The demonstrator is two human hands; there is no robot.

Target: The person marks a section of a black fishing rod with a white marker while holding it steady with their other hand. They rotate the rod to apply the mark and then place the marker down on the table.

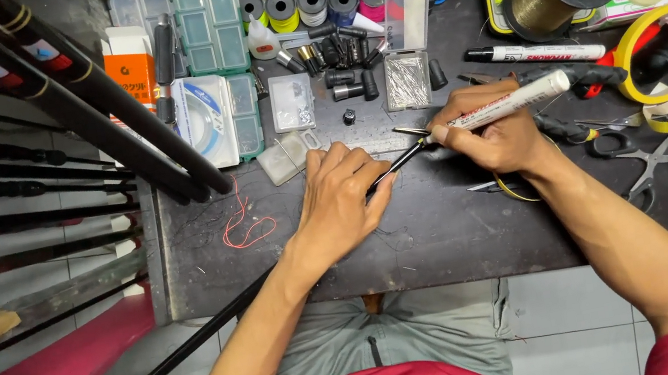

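2 hands mid-frame over the dark desk: left hand gripping a thin black rod, right hand pinching a white marker at its tip, marking likely underway, steadiness needed.

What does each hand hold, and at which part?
Left hand grips the thin black rod near its tip; right hand holds a white marker at its front end.

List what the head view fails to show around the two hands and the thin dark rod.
- Rod: its lower end is cut off by the frame's bottom edge.
- Rod tip under the left hand: hidden by the fingers.
- Marker nib in the right hand: too small to tell whether it touches the rod.
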